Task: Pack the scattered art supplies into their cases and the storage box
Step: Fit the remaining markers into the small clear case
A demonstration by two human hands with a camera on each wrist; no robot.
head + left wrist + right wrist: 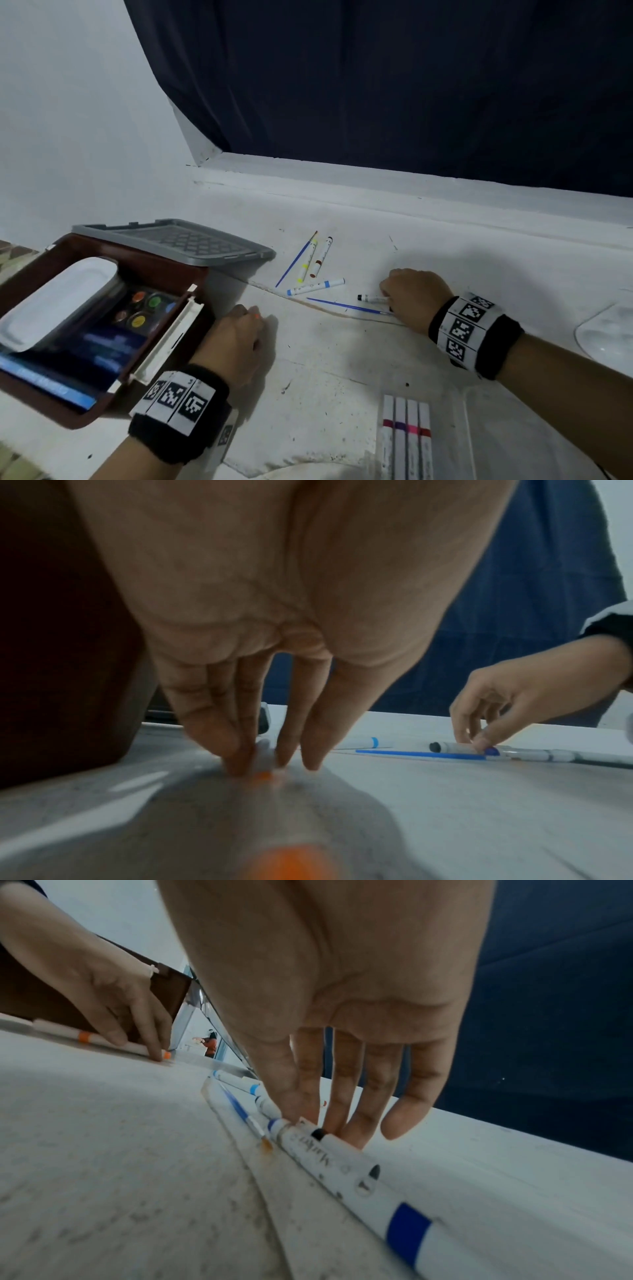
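Observation:
My left hand (pixel 251 317) pinches a white marker with orange ends (pixel 264 750) that lies flat on the table beside the brown storage box (pixel 178 274). My right hand (pixel 388 301) has its thumb and fingers curled around a black-capped marker (pixel 371 298) and a dark-blue-banded marker (pixel 407 1229), both still on the table. A blue paintbrush (pixel 346 306) lies just in front of them. Farther back lie a light-blue marker (pixel 315 287), a yellow marker (pixel 306 262), a brown marker (pixel 321 257) and a second blue brush (pixel 296 259).
The open box holds a paint set (pixel 140 308) and a white palette (pixel 58 301); its grey lid (pixel 178 240) lies behind it. A case with several markers (pixel 406 438) is at the front, and a clear plastic piece (pixel 606 332) at the right. A dark curtain (pixel 411 85) hangs behind.

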